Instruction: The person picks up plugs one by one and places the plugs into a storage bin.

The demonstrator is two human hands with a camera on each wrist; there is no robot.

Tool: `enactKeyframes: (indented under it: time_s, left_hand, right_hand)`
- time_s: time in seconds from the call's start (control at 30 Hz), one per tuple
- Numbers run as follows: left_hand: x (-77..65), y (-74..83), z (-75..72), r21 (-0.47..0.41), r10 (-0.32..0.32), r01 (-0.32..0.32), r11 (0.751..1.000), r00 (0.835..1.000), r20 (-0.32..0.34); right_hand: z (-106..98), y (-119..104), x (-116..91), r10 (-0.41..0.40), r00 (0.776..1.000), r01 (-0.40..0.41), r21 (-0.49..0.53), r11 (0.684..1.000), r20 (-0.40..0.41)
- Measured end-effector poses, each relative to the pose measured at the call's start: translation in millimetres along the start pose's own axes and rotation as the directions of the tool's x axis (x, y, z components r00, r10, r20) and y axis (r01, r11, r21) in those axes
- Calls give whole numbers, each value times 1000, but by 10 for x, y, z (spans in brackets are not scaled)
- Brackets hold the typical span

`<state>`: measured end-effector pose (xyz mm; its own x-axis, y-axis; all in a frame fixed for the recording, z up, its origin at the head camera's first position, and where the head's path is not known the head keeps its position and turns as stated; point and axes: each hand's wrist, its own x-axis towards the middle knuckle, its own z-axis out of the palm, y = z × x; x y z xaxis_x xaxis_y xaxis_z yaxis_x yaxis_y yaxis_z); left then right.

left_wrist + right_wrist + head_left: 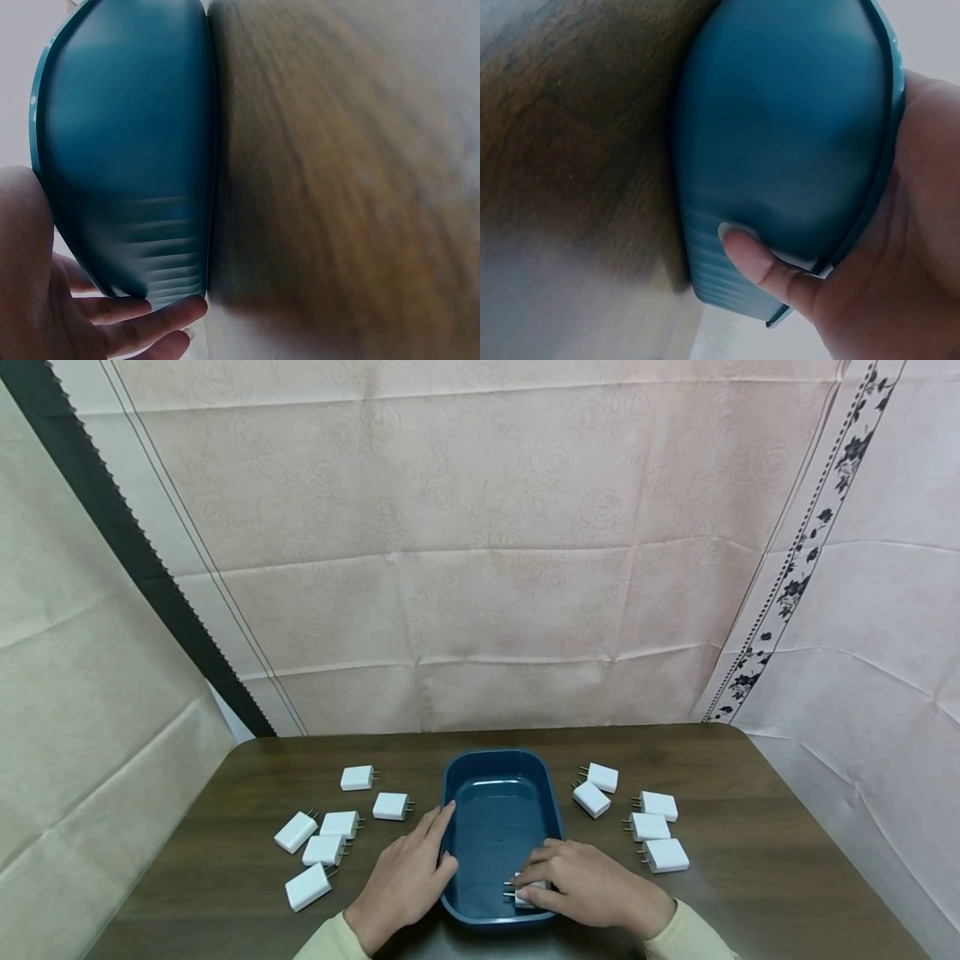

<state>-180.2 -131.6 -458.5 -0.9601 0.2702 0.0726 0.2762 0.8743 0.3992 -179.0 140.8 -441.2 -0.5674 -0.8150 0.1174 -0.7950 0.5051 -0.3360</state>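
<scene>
The right hand [573, 881] has its fingers and thumb bent around a white block-shaped plastic plug adapter [522, 902], a narrow grip that partly covers it; whether a second one lies under the fingers cannot be told. This adapter sits in the near right corner of a deep blue rectangular plastic tray [495, 827] with rounded corners, its prongs pointing left, so its long axis crosses the tray's, which runs from near to far. The left hand [412, 864] holds nothing, its fingers extended along the tray's left rim, well apart from the adapter. On the dark brown wooden worktop [720, 777], five loose white adapters [649, 827] lie between the tray and the right edge, nearer the right hand, their prongs towards the tray; six others [324, 850] lie towards the left edge, nearer the left hand.
</scene>
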Motion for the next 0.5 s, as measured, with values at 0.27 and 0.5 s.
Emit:
enactKeyframes:
  time_s: [0.27, 0.5]
  left_hand:
    - [-11, -1, 1, -3, 4, -4, 1000, 1000, -10]
    - [-11, -1, 1, -6, -3, 3, 1000, 1000, -10]
  right_hand:
    - [-31, -1, -18, 19, 1000, -19, 25, 999, -14]
    - [-167, -12, -52, 77, 996, -76, 29, 997, -50]
